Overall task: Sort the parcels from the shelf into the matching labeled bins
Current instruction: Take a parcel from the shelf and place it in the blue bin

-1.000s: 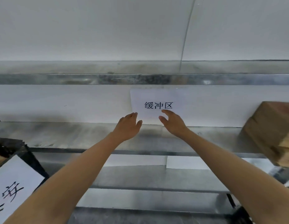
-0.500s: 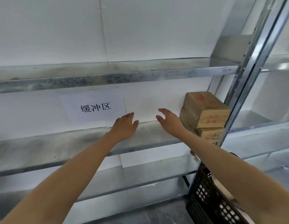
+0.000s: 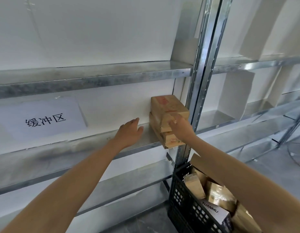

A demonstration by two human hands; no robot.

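1. Boxes: two, brown cardboard, the top box (image 3: pixel 167 105) stacked on the bottom box (image 3: pixel 169 140), centre right of the frame on the metal shelf (image 3: pixel 78 148).
2. Right hand (image 3: pixel 182 127): fingers bent against the stack's front; whether it grips, I cannot tell.
3. Left hand (image 3: pixel 129 130): spread, just left of the stack, holding nothing.
4. One black crate (image 3: pixel 182 199), lower right, holds several parcels (image 3: pixel 216 194).
5. One paper sign (image 3: pixel 40 118), left.

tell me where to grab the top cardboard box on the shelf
Probably by its near end, coming from the front: the top box lies lengthwise into the shelf, its right side close to the steel upright. The left side is free for the left hand.
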